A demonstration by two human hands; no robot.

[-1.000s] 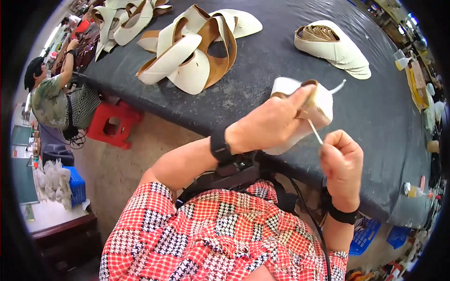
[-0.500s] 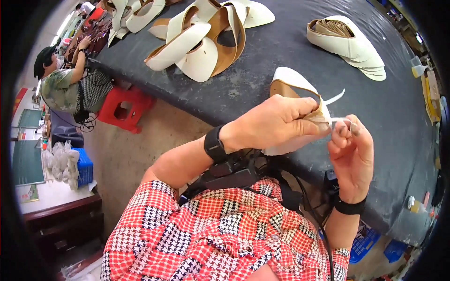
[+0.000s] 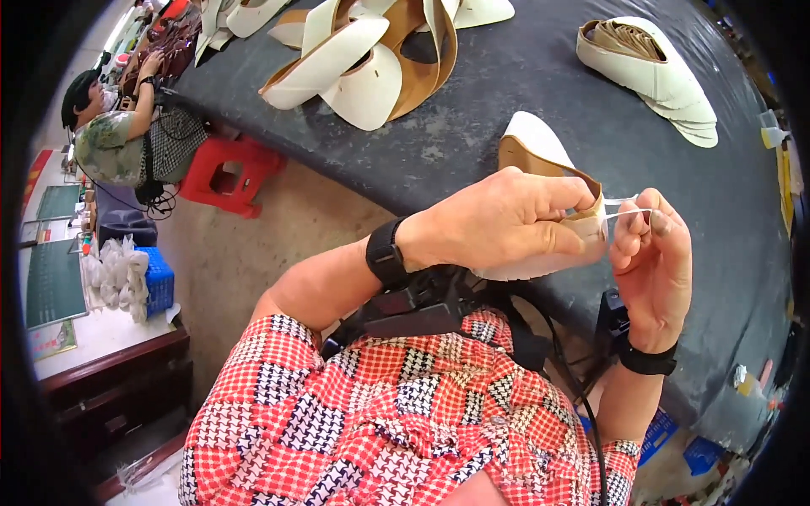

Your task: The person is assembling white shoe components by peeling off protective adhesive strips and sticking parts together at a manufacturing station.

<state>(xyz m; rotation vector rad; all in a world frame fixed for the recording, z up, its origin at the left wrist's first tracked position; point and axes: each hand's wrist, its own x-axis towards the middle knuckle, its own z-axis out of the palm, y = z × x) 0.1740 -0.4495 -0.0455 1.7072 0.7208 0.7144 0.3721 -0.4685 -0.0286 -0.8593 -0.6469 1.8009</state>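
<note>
We see the left hand point(image 3: 498, 215) gripping a white shoe piece point(image 3: 541, 137) with brown lining, over the near part of the black table point(image 3: 472, 152); its thumb and forefinger are closed on the edge; the seamed end points to the right, toward the right hand point(image 3: 654, 261); from this end one white side slants to the far left, up to a rounded tip; we read the long axis as roughly left to right, but the hand hides the middle; the right thumb and forefinger pinch a thin white strip point(image 3: 629, 212), which runs almost level to the seamed end.
</note>
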